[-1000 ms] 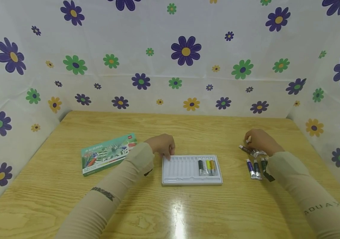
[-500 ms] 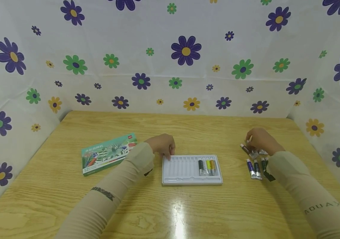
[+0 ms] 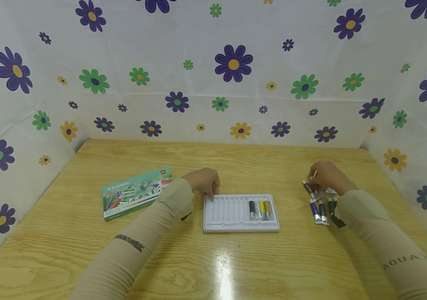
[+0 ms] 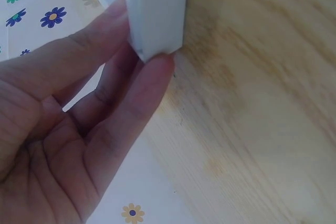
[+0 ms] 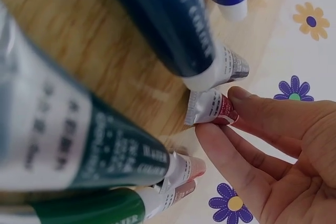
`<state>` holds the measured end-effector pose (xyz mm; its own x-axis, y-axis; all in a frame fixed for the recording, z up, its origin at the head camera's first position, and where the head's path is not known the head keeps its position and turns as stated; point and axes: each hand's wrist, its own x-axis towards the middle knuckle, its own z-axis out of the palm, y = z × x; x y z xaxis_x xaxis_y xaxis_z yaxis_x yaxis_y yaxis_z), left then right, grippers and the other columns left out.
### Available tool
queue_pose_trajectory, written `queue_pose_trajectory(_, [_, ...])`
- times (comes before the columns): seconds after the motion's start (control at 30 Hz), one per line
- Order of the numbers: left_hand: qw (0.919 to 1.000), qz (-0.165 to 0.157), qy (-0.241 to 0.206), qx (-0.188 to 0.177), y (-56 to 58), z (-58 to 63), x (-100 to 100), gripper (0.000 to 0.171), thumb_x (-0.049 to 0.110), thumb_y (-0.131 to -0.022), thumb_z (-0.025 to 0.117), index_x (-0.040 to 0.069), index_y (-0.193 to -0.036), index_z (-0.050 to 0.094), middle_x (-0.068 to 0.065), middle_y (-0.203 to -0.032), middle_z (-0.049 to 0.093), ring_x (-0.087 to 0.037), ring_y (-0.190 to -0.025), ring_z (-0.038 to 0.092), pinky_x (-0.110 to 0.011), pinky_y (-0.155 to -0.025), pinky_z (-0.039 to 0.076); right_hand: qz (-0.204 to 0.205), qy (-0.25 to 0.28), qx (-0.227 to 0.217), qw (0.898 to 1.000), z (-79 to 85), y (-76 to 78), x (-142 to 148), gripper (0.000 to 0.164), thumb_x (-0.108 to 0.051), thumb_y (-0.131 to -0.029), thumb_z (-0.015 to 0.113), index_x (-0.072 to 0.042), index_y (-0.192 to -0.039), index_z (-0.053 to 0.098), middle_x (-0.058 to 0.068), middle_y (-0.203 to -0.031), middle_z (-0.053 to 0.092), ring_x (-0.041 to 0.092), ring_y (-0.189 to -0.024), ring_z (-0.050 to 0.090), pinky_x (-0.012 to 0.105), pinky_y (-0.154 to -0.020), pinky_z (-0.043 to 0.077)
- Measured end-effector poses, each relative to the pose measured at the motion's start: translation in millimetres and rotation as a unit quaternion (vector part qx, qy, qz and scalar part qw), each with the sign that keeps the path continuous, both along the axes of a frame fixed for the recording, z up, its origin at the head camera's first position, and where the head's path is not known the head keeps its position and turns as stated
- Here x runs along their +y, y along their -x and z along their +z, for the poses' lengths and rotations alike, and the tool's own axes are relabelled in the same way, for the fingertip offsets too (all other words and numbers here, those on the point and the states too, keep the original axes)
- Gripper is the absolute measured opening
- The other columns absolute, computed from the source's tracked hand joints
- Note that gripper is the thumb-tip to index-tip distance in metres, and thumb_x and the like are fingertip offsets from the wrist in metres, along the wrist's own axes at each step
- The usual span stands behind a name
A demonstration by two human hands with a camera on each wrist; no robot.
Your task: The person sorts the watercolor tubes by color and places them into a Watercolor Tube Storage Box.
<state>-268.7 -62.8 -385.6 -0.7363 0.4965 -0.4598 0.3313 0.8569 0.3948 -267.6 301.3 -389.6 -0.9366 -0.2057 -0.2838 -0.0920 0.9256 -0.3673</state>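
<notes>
Fingers (image 5: 226, 153) and thumb of the right hand (image 3: 327, 177) pinch a red-banded paint tube (image 5: 210, 104) near its middle; cannot tell whether it touches the wooden table (image 3: 285, 262). Just left of this grip, a brown tube (image 3: 307, 187) lies aslant. Nearer the wearer than those fingers: a purple tube (image 3: 315, 211) and a dark blue tube (image 3: 322, 212), side by side. Well to their left, the left hand (image 3: 203, 181) pinches the far left corner of a white tray (image 3: 221, 225), which stretches rightward and wearer-ward from those fingertips. Four tubes (image 3: 260, 210) lie in slots toward the tray's right end. Left of the left fingers, a green printed box (image 3: 132, 196), set askew, partly behind the sleeve (image 3: 142, 233).
</notes>
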Motion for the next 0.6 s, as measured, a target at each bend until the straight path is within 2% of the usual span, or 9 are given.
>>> queue_pose_trajectory(0.33, [1.0000,0.001,-0.003,-0.004,1.4,-1.5,0.3,0.008,0.004,-0.076,0.075,0.008,-0.078,0.069,-0.006,-0.086,0.070,-0.014,-0.062,0.061,-0.026,-0.065,0.053,0.006,0.009,0.045,0.999,0.0,0.8,0.4,0.011,0.000,-0.077,0.068,0.006,-0.086,0.065,0.009,-0.067,0.068,0.014,-0.057,0.059,0.026,-0.054,0.047])
queue_pose_trajectory(0.6, [1.0000,-0.002,-0.005,-0.001,1.3,-1.4,0.4,0.007,0.005,-0.075,0.075,0.008,-0.078,0.069,-0.006,-0.085,0.070,-0.014,-0.062,0.061,-0.025,-0.065,0.053,0.005,0.011,0.042,0.999,0.1,0.5,0.3,0.012,-0.001,-0.081,0.065,0.007,-0.090,0.064,0.008,-0.066,0.068,0.013,-0.058,0.058,0.027,-0.056,0.048])
